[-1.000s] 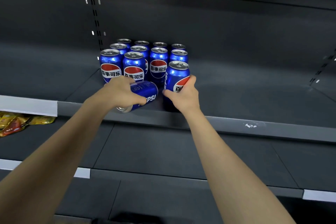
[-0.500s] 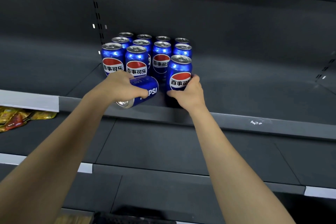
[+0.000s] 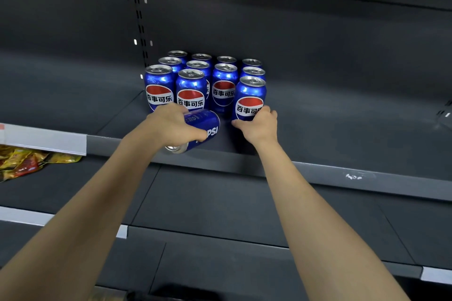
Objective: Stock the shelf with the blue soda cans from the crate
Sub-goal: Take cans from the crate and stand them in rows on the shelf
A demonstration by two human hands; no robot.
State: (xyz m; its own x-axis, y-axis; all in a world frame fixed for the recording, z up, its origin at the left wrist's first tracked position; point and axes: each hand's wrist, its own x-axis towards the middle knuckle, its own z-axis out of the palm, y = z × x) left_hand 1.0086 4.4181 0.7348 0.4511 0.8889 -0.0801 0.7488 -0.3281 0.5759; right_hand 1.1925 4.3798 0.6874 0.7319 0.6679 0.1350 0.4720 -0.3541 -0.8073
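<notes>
Dark grey metal shelf (image 3: 342, 134), pale strip along the left part of its front edge. Standing on it, left of centre and just right of the slotted upright (image 3: 140, 22) in the back wall: block of upright blue soda cans (image 3: 195, 73) in four columns running front to back, packed touching, with the rightmost front can (image 3: 249, 95) set a little further forward than its neighbours. In front of the block, near the front edge, one more can (image 3: 203, 127) lies tipped on its side, top end toward the edge; whether it rests fully on the shelf cannot be told.

Lower shelf (image 3: 208, 198) beneath: yellow and red snack packets (image 3: 27, 161) at its far left.
</notes>
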